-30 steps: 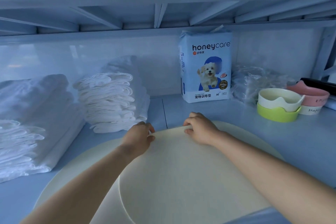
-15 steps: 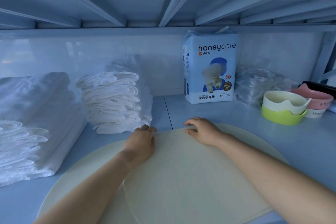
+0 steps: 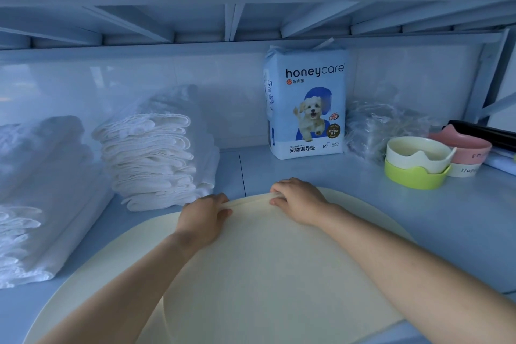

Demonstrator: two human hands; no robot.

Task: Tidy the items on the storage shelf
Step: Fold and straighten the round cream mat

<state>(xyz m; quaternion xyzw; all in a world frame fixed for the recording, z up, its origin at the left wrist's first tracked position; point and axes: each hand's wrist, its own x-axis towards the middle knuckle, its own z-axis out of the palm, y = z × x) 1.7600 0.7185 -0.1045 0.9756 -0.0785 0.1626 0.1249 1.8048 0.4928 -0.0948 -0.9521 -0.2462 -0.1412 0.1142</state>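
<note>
Cream-coloured and round, the top mat (image 3: 265, 274) lies on a larger lower mat (image 3: 111, 262) of the same colour, at the front of a pale blue shelf (image 3: 432, 226). Two bare forearms reach in from the bottom edge of the view.

The left hand (image 3: 203, 215) and the right hand (image 3: 298, 201) both grip the far edge of the top mat, close together. On each hand the fingers curl over the rim and the thumb lies on the mat's upper face. Under the right hand the rim is raised a little off the lower mat.

To the left, touching the lower mat's edge or just beside it, stands a stack of white pads (image 3: 148, 162). Further left is a bigger pile of folded white cloths (image 3: 42, 190).

Against the back wall, beyond the hands, stands an upright blue and white pack (image 3: 307, 103) printed "honeycare", with a picture of a small dog. Just right of it lies a crumpled clear bag (image 3: 382, 128).

At the right, a cream bowl (image 3: 416, 152) sits nested in a green bowl (image 3: 413, 179). Right beside them a pink bowl (image 3: 469, 145) sits on a white bowl (image 3: 466, 170). Behind those lies a long black object (image 3: 485, 131); I cannot tell what it is.

Overhead runs the ribbed underside of the next shelf up.
</note>
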